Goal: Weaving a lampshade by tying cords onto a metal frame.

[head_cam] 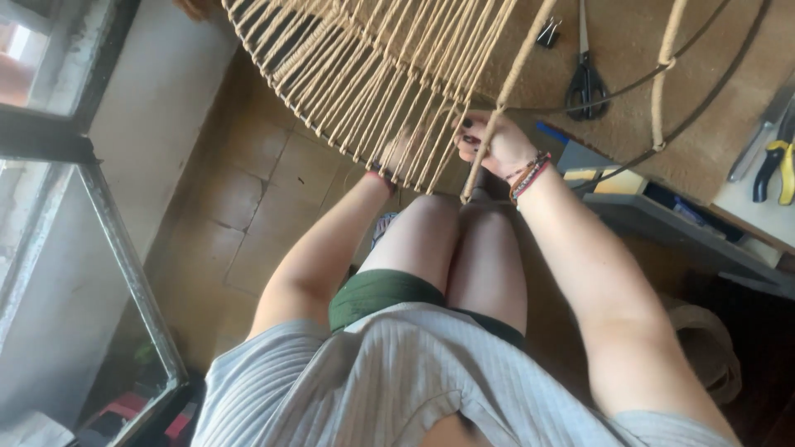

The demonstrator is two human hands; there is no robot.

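Note:
A round metal frame [654, 79] strung with many beige cords [356, 74] hangs over my knees. My right hand [490, 142] is closed around one taut beige cord [515, 66] that runs up from my knee toward the frame's top. My left hand [403, 153] reaches behind the woven cords, so the strands partly hide it and its fingers are hard to make out. Both wrists wear bracelets.
Black scissors [586, 79] and a small binder clip [547, 33] lie on the brown mat [629, 33] behind the frame. Yellow-handled pliers [776, 170] rest on the table at right. A window frame [124, 257] stands at left over a tiled floor [248, 207].

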